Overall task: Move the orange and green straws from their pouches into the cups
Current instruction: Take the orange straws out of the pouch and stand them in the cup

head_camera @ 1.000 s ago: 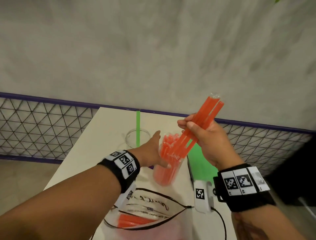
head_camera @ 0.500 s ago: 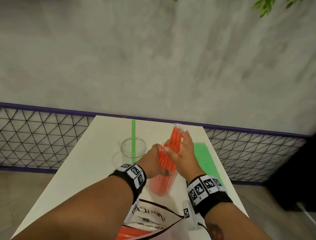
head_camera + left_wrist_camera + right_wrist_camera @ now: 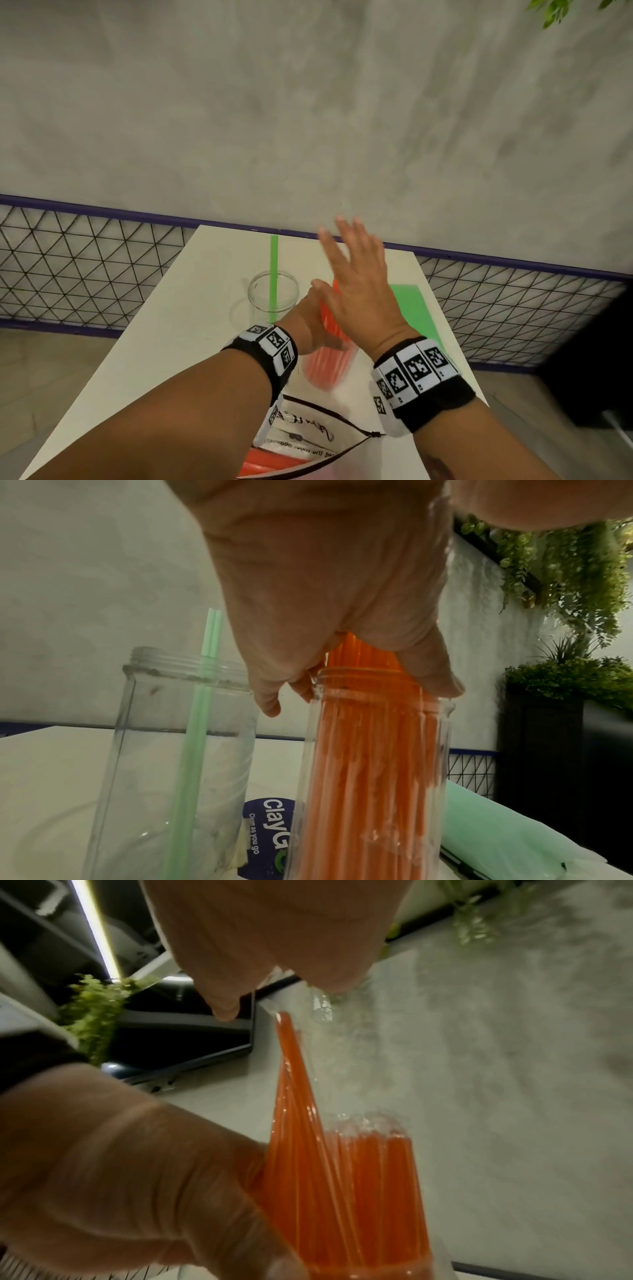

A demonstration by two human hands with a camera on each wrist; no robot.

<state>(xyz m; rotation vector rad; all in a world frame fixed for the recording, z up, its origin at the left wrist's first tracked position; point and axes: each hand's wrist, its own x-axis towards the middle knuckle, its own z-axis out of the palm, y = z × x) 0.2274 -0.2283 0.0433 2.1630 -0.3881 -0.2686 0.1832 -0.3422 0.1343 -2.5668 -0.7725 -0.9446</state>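
A clear cup [image 3: 325,370] packed with orange straws [image 3: 373,764] stands mid-table. My left hand [image 3: 310,315] grips it near the rim, thumb on one side and fingers on the other. Just above the straw tops hovers my right hand [image 3: 352,274], fingers spread and holding nothing. One orange straw [image 3: 294,1074] leans out higher than the rest. To the left stands a second clear cup [image 3: 273,291] with two green straws [image 3: 195,723] in it. The green pouch [image 3: 411,308] lies flat at the right. The orange pouch [image 3: 284,459], holding more orange straws, lies at the near edge.
The white table [image 3: 178,325] is narrow, its far edge against a grey wall. Wire mesh fencing [image 3: 85,267] runs low on both sides. A blue "Clay" label [image 3: 270,831] lies on the table behind the cups.
My right hand brought a bundle of orange straws down from the air into the cup and let go; its fingers are now spread. My left hand kept hold of the cup.
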